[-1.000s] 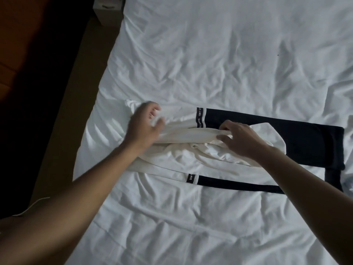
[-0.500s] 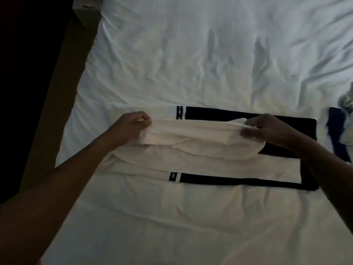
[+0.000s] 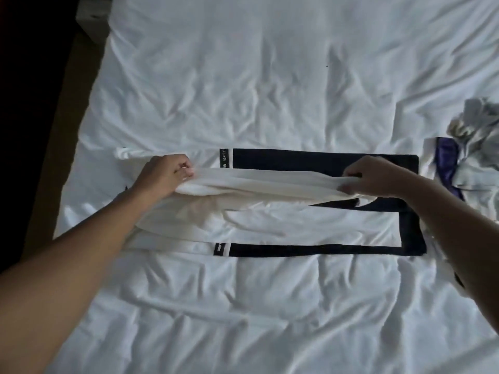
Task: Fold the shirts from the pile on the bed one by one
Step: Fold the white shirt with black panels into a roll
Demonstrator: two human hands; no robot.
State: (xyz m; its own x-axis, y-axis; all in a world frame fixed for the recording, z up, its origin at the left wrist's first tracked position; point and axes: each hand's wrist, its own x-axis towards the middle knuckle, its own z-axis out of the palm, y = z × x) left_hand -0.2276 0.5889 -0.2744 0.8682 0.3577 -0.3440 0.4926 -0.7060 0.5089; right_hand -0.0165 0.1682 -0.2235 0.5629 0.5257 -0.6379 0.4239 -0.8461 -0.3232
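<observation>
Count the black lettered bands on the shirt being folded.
2. One black lettered band sits at the white-and-navy shirt's far edge, the other at its near edge. The folded cloth may hide more.

Bedroom: bed (image 3: 270, 76) under rumpled white sheet.
</observation>
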